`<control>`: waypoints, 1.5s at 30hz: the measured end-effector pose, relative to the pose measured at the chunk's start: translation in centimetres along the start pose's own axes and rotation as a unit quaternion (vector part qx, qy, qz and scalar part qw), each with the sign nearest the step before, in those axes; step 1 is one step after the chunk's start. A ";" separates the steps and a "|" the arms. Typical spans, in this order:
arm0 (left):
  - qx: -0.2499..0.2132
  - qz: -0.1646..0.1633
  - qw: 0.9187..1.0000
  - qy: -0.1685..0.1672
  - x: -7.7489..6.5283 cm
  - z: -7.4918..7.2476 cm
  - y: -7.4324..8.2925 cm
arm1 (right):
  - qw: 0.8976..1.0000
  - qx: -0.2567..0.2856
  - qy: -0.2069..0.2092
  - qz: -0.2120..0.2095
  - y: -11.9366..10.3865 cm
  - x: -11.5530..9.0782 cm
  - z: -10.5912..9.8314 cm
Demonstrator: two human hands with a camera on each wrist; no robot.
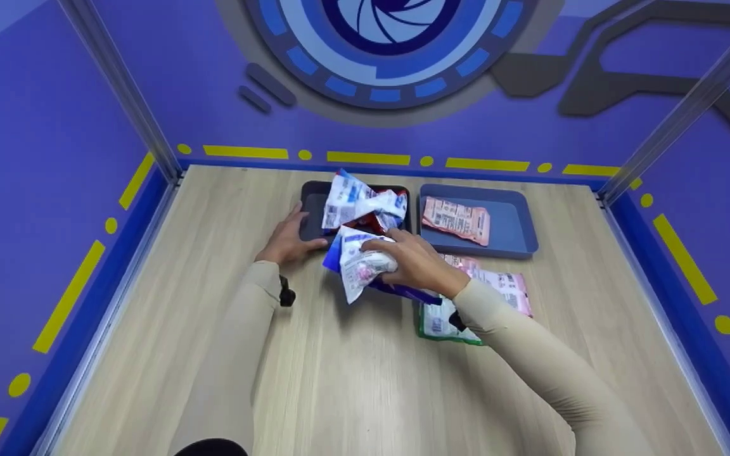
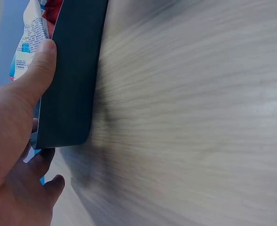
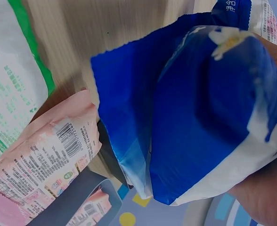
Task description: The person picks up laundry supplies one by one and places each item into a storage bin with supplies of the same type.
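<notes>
In the head view my right hand (image 1: pixel 425 259) grips a crumpled blue-and-white plastic bag (image 1: pixel 365 263), held in front of the dark tray's near edge. A white flower is printed on the bag's blue side (image 3: pixel 199 108), seen from the right wrist. My left hand (image 1: pixel 286 240) holds the left end of the dark tray (image 1: pixel 314 215). Its thumb (image 2: pixel 43 61) lies on the tray's near wall, while the other fingers bend round the corner. White, blue and red packets (image 1: pixel 358 202) lie heaped inside that tray.
Right of the dark tray stands a blue-grey tray (image 1: pixel 514 225) with a pink packet (image 1: pixel 457 220) in it. In front, partly under my right arm, lie a green-edged white packet (image 1: pixel 444 323) and pink-and-white packets (image 1: pixel 507 288). Blue panels (image 1: pixel 377 136) border the wooden table.
</notes>
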State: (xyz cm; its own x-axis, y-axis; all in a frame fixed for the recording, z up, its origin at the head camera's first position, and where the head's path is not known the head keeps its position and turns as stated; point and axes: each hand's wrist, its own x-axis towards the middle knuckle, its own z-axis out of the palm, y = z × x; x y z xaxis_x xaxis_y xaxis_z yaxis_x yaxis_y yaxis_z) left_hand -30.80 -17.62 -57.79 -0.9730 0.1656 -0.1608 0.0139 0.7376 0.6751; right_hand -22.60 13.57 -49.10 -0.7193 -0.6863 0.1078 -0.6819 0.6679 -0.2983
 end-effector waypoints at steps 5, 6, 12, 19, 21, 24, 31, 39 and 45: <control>0.000 0.008 1.000 0.004 0.0 0.0 -0.1 | 1.000 -0.001 0.004 -0.002 0.3 0.1 -0.3; 0.000 0.009 1.000 0.004 0.0 0.0 -0.1 | 1.000 -0.001 0.004 0.000 0.3 0.1 -0.3; 0.000 0.010 1.000 0.004 0.1 0.1 -0.1 | 1.000 -0.009 0.005 0.008 0.5 0.3 -0.5; 0.002 0.027 1.000 0.011 -0.1 0.0 -0.3 | 1.000 -0.011 0.002 0.012 0.7 0.6 -0.6; 0.001 0.030 0.999 0.012 -0.1 0.0 -0.3 | 1.000 -0.010 0.004 0.010 0.8 0.7 -0.6; 0.000 0.033 0.999 0.011 -0.1 0.0 -0.3 | 1.000 -0.015 0.011 0.002 1.0 0.9 -0.6; 0.002 0.028 1.000 0.009 0.1 0.1 -0.2 | 0.999 -0.018 0.030 -0.024 1.4 1.3 -0.8; 0.004 0.030 0.999 0.012 0.2 0.0 -0.2 | 0.998 -0.015 0.047 -0.044 1.9 1.6 -0.8; -0.002 0.029 0.999 0.014 0.0 0.0 -0.1 | 0.999 -0.012 0.039 -0.036 2.1 1.9 -0.7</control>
State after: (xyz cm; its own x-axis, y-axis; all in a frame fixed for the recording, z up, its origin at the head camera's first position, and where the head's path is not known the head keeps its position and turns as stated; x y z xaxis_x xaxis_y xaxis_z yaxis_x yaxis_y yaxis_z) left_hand -30.82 -17.66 -57.88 -0.9769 0.1885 -0.1009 0.0689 0.7245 0.6859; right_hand -25.44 13.88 -48.89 -0.6759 -0.7087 0.2024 -0.7345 0.6248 -0.2649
